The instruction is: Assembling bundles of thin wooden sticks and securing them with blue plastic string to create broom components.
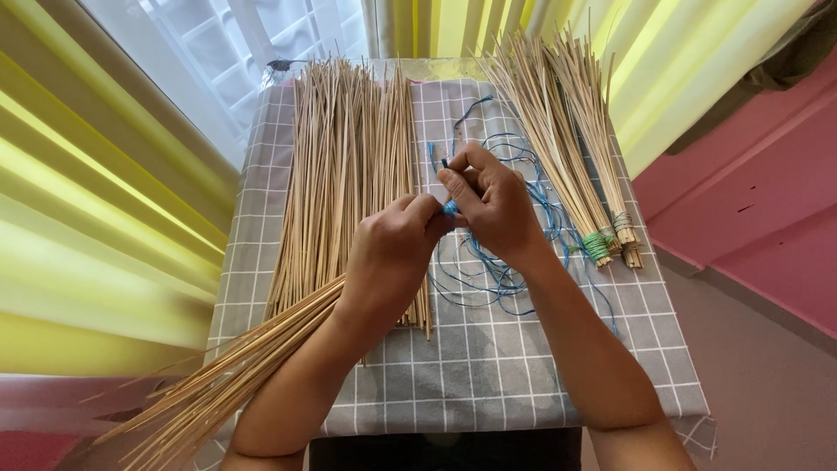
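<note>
- Blue cord (488,270) lies in loose loops on the worktop (488,366), just right of the loose straw pile (349,183); one end runs up into both hands, where a small blue wrap (451,208) shows between them.
- Left hand (392,253) is curled shut around the head of a straw bundle (235,375), knuckles up, thumb and forefinger meeting at the blue wrap.
- That bundle fans out from the left hand toward the near left, crossing the lower edge of the loose straw pile and hanging past the worktop's corner.
- Right hand (493,205) sits touching the left, just right of the pile, its fingers (462,166) pinched closed on a short end of the blue cord that sticks up above them.
- Both forearms come in from the near edge and cover part of the cord loops and the pile's lower right corner.
- Grey checked cloth (540,349) covers the worktop under everything.
- Two finished bundles (567,139) lie well right of the pile, beyond the cord: one bound with green cord (597,244), the other with pale cord (623,225).
- Count: one loose pile, one bundle in hand, two tied bundles, one tangle of blue cord.
- Yellow striped curtains (96,201) hang left of the pile and behind it; a pink wall (750,192) stands far right.
</note>
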